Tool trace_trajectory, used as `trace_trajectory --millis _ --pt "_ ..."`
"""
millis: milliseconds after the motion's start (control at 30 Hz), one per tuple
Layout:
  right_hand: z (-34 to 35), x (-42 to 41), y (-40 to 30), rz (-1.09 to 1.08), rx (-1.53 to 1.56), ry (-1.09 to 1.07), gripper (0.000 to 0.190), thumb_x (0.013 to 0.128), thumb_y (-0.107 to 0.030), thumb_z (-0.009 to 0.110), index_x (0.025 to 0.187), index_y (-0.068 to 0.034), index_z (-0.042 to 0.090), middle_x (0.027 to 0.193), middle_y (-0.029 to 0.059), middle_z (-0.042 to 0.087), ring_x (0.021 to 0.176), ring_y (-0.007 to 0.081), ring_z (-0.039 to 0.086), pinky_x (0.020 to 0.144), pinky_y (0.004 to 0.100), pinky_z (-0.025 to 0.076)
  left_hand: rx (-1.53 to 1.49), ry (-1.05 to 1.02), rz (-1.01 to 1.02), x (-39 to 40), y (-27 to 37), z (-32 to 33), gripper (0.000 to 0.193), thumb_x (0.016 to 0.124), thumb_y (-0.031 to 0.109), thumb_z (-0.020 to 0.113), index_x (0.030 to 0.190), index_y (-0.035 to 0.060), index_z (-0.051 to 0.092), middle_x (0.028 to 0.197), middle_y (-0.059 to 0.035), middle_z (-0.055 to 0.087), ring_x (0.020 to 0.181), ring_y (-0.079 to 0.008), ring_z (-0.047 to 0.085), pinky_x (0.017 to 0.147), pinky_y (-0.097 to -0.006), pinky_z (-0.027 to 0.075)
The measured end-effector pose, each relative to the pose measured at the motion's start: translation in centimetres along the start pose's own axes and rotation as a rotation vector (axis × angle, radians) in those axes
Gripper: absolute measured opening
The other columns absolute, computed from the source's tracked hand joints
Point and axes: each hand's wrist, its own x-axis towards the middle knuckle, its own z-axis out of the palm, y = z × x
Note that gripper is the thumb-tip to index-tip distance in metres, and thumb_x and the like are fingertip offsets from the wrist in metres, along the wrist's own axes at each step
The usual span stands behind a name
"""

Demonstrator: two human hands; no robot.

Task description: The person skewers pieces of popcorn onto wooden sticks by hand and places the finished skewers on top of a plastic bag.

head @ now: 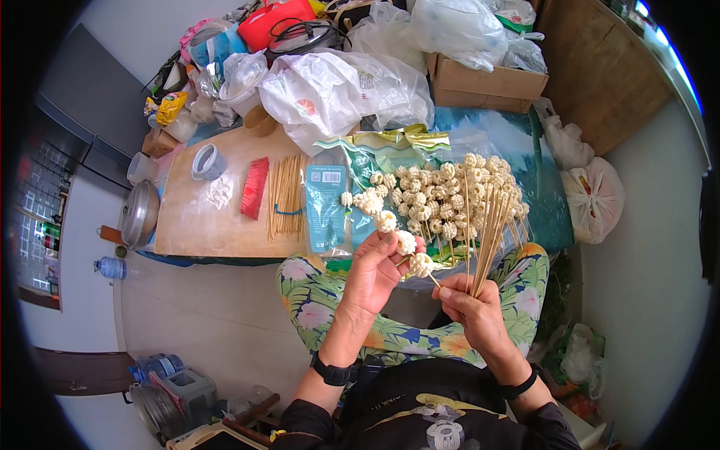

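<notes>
My left hand (374, 275) pinches one of the white ribbed food pieces (406, 242) threaded on a skewer, with its palm turned up. Several such pieces run in a slanting row away from me. The skewer's bare lower end (435, 281) is between the thumb and fingers of my right hand (472, 309). That same hand also grips an upright fan of bare bamboo skewers (488, 242). Just beyond both hands, a heap of skewered white pieces (444, 197) lies on printed plastic bags (365, 154). Part of the heap is hidden behind the fan.
On the wooden board (185, 230) to the left are a bundle of bamboo skewers (287, 197), a red bundle (255, 188), a plastic tub (208, 162) and white powder (219, 193). White plastic bags (315, 90) and a cardboard box (486, 87) crowd the back.
</notes>
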Motion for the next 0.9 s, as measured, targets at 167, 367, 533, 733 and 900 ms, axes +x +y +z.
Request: trace_trajectory --millis 167,367,533,733,900 --pt "0.0 0.1 0.1 -0.004 0.013 0.004 0.012 0.086 -0.007 0.058 0.087 0.003 0.063 0.060 -0.0023 0.047 0.052 0.0057 0.039 0.048 0.0215 0.026 -0.008 0.010 -0.004 0.0 -0.2 -0.1 0.019 0.089 0.023 0.063 0.098 0.0060 0.060 0.100 -0.0152 0.067 0.096 -0.0242 0.064 0.085 -0.0371 0.052" --pt "0.0 0.2 0.2 -0.008 0.019 0.003 0.011 0.086 -0.006 0.058 0.087 0.004 0.063 0.059 -0.0022 0.047 0.052 0.0059 0.039 0.048 0.0216 0.026 -0.013 0.014 -0.006 -0.1 -0.3 -0.3 0.021 0.088 0.022 0.063 0.100 0.0059 0.060 0.101 -0.0158 0.066 0.096 -0.0240 0.064 0.085 -0.0377 0.052" --pt "0.4 0.1 -0.1 -0.019 0.037 0.028 0.012 0.084 -0.005 0.059 0.084 0.006 0.063 0.059 -0.0020 0.047 0.050 0.0050 0.036 0.046 0.0204 0.024 0.019 0.025 0.004 -0.2 0.3 -0.2 0.028 0.090 0.028 0.062 0.107 0.0057 0.060 0.104 -0.0169 0.065 0.098 -0.0249 0.063 0.086 -0.0379 0.052" --pt "0.2 0.1 0.3 -0.018 0.002 -0.005 0.012 0.085 -0.005 0.058 0.084 0.006 0.063 0.059 -0.0022 0.047 0.051 0.0050 0.036 0.047 0.0206 0.024 -0.065 0.109 0.021 0.6 1.9 -0.4 0.035 0.093 0.035 0.056 0.106 0.0032 0.060 0.103 -0.0151 0.065 0.096 -0.0255 0.062 0.085 -0.0374 0.051" --pt "0.4 0.1 0.2 -0.011 0.017 -0.006 0.012 0.085 -0.005 0.058 0.085 0.006 0.063 0.059 -0.0020 0.047 0.051 0.0051 0.036 0.047 0.0209 0.025 -0.055 0.097 0.025 0.9 1.7 -0.9 0.025 0.089 0.028 0.063 0.101 0.0058 0.062 0.098 -0.0142 0.066 0.093 -0.0234 0.062 0.082 -0.0348 0.051"
